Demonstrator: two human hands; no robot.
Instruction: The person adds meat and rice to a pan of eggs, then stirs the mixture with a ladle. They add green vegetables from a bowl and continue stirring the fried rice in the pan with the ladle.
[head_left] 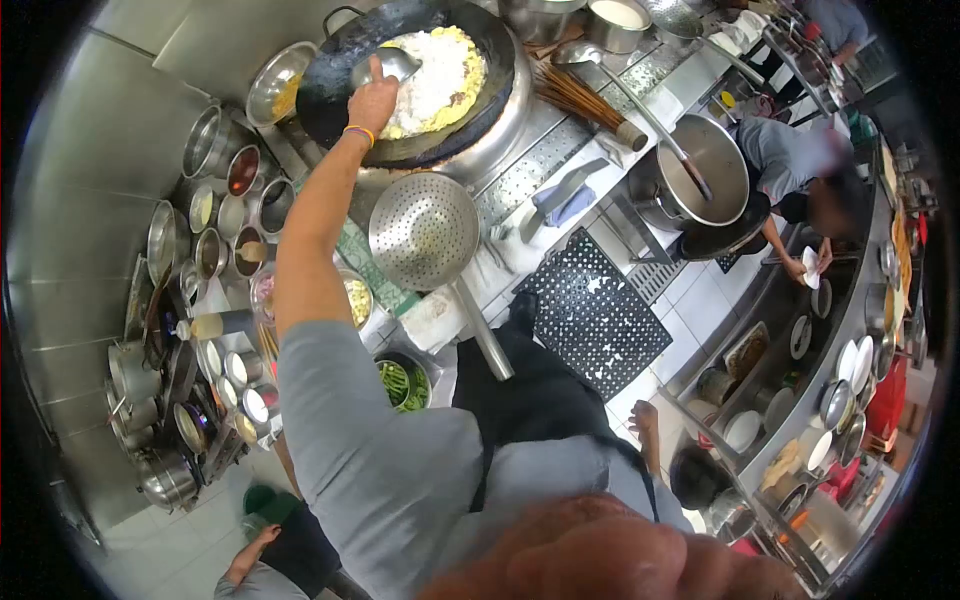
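Observation:
My left hand (pixel 373 104) reaches over a large black wok (pixel 330 100), closed on a round metal ladle (pixel 404 64). One finger stretches along the ladle; its handle is hidden by my hand and arm. The ladle's bowl touches the left edge of white rice (pixel 436 72) lying on yellow egg (pixel 470 75). My right hand (pixel 646 422) hangs low beside my body, fingers loosely curled, with nothing visible in it. Between me and the wok, a perforated strainer (pixel 424 230) rests with its handle pointing toward me.
Left of my arm stand several seasoning bowls (pixel 210 252). A pot of green vegetables (pixel 405 380) is close to my body. At right are a pot of liquid (pixel 725 165) with a long ladle, bamboo sticks (pixel 585 100), a black floor mat (pixel 598 318) and a co-worker (pixel 795 160) at a sink.

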